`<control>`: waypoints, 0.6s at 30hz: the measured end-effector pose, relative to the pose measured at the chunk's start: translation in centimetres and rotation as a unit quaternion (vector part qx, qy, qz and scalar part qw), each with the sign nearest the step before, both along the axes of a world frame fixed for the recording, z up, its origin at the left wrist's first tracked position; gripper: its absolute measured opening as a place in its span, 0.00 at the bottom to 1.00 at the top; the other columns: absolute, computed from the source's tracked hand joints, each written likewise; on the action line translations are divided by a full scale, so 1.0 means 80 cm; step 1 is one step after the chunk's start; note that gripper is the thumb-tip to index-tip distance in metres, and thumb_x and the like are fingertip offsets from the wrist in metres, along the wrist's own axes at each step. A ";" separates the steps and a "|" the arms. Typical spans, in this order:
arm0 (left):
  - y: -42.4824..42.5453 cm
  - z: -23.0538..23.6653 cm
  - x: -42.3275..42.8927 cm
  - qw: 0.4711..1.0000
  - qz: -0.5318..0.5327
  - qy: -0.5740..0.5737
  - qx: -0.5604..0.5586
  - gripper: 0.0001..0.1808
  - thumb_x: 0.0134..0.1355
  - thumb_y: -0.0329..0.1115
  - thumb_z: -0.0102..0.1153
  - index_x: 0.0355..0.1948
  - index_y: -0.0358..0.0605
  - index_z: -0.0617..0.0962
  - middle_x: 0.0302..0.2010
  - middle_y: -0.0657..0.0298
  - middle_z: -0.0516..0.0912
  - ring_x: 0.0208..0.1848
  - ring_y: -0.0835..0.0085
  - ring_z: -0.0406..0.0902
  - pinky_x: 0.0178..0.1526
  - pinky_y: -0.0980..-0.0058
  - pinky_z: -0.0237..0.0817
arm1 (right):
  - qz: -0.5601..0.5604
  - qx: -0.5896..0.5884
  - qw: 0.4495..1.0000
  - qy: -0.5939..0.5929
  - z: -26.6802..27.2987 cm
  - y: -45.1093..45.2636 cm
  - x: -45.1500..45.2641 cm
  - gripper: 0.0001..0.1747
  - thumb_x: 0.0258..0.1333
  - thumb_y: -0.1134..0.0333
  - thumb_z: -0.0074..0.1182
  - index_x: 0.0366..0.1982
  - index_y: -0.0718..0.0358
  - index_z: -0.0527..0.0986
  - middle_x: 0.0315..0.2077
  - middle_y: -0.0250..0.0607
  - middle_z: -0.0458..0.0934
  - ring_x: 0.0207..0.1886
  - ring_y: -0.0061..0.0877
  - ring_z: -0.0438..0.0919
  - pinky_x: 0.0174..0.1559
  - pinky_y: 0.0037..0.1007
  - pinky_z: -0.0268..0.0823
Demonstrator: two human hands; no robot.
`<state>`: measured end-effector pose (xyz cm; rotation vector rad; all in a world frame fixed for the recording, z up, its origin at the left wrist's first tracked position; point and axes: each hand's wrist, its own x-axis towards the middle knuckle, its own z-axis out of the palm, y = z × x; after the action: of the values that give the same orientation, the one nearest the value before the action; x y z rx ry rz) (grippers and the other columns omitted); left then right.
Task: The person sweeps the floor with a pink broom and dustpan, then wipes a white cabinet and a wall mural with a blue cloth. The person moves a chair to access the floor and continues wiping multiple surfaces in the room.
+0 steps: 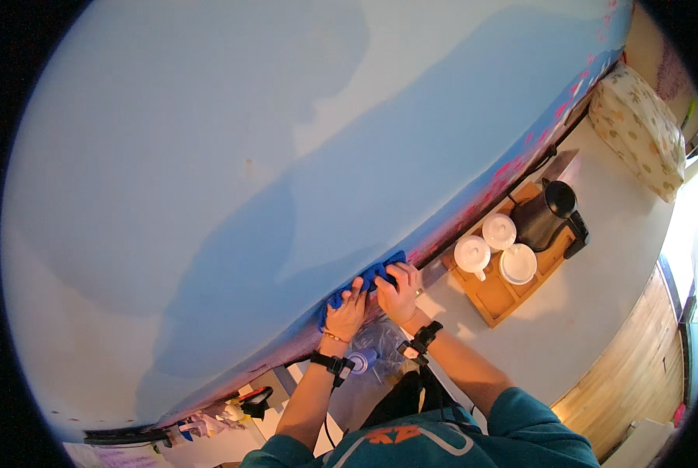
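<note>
My left hand presses a blue cloth against the lower part of a painted wall, light blue above with a pink-speckled band below. My right hand rests on the other end of the same cloth, its fingers bent over the fabric. The cloth lies bunched between both hands and the wall. The undersides of my fingers are hidden. Both wrists carry black straps with small devices.
Right of my hands, a white tabletop bears a wooden tray with a black electric kettle and several white cups. A patterned bag lies farther back. Below my hands are clear plastic and a blue-lidded container. Assorted items stand lower left.
</note>
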<state>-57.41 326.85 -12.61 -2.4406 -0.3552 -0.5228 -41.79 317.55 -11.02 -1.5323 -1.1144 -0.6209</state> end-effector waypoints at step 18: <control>-0.002 0.008 -0.028 0.996 0.004 0.048 0.077 0.27 0.67 0.46 0.54 0.67 0.56 0.78 0.74 0.65 0.71 0.70 0.67 0.72 0.64 0.52 0.56 | 0.001 -0.027 0.994 0.110 -0.014 0.003 -0.054 0.12 0.49 0.80 0.59 0.37 0.63 0.77 0.43 0.48 0.74 0.46 0.48 0.74 0.48 0.45 0.70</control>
<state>-59.69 326.71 -11.99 -2.3043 -0.2736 -0.4111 -46.10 317.80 -12.14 -1.6037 -0.9716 -0.4120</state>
